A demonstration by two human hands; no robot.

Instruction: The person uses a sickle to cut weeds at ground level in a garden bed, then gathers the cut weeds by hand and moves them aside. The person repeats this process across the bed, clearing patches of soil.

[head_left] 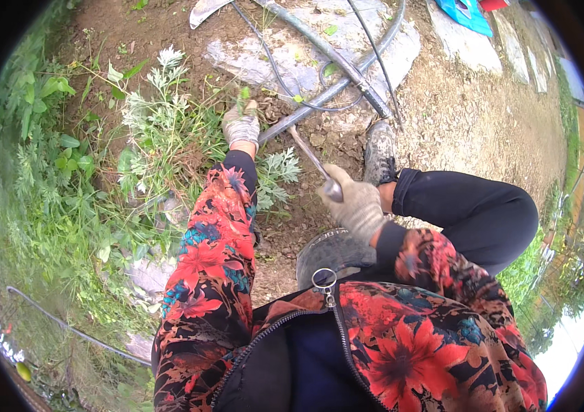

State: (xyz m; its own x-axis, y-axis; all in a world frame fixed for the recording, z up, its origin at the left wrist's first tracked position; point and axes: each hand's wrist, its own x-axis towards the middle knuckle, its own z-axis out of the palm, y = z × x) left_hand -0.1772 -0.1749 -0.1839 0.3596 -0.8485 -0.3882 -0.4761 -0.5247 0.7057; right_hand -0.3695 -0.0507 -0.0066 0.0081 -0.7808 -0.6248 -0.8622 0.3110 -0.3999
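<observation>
My left hand point(241, 124), in a pale work glove, is closed around some green weed stems point(243, 98) beside the lower end of a grey pipe. My right hand point(352, 202), also gloved, grips a metal hand tool point(312, 155) with a thin shaft and a rounded, shiny end at the hand. The tool's far tip meets the soil near the pipe; its working end cannot be made out. Between the left hand and the silvery-leaved plants point(160, 105) lies a tangle of grass. Another leafy plant point(276, 175) stands between my two arms.
Two grey pipes point(318, 95) cross over a flat stone slab point(245, 62), with thin black hoses around them. Dense weeds point(65, 206) cover the left side. My shoe point(380, 149) stands right of the tool. A blue bag point(467, 15) lies at the top right.
</observation>
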